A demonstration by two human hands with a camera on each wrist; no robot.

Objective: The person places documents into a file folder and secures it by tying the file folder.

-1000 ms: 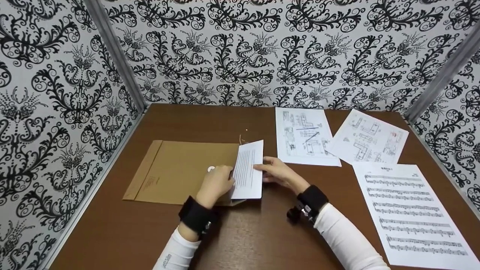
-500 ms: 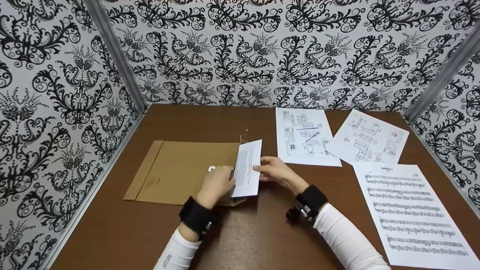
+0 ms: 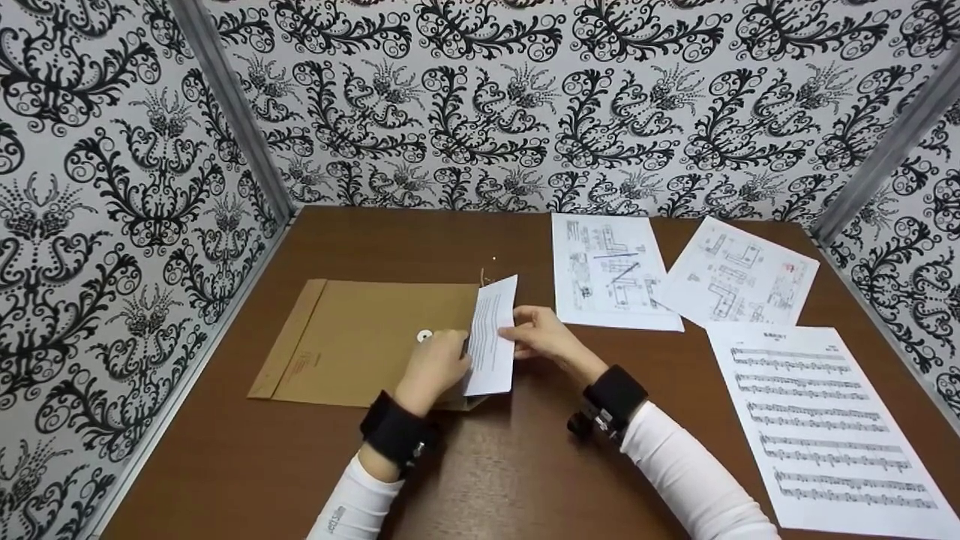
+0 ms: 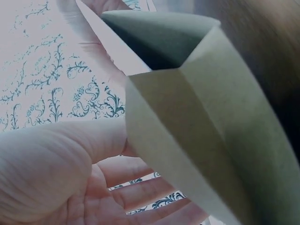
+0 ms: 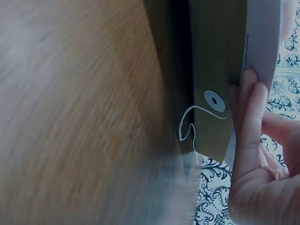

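Observation:
A brown paper envelope (image 3: 367, 337) lies flat on the table, its mouth facing right. My left hand (image 3: 435, 367) holds the upper edge of that mouth, and the left wrist view shows the folded side and the gap inside. A printed sheet of paper (image 3: 491, 341) stands partly inside the envelope, tilted up, its left part hidden. With thumb and fingers my right hand (image 3: 551, 336) pinches the sheet's outer edge. Seen from the right wrist, the envelope's flap (image 5: 218, 47) hangs below the paper, bearing a white round button (image 5: 214, 101) with a loose string (image 5: 187, 119).
Two sheets with technical drawings (image 3: 611, 274) (image 3: 739, 274) lie at the back right, their edges meeting. A sheet of music (image 3: 825, 427) lies at the right. Patterned walls (image 3: 487, 105) close off the table's back and sides.
The right hand has moved a little left with the sheet, and less of the paper sticks out of the envelope. The left hand stays nearly in place on the envelope's edge.

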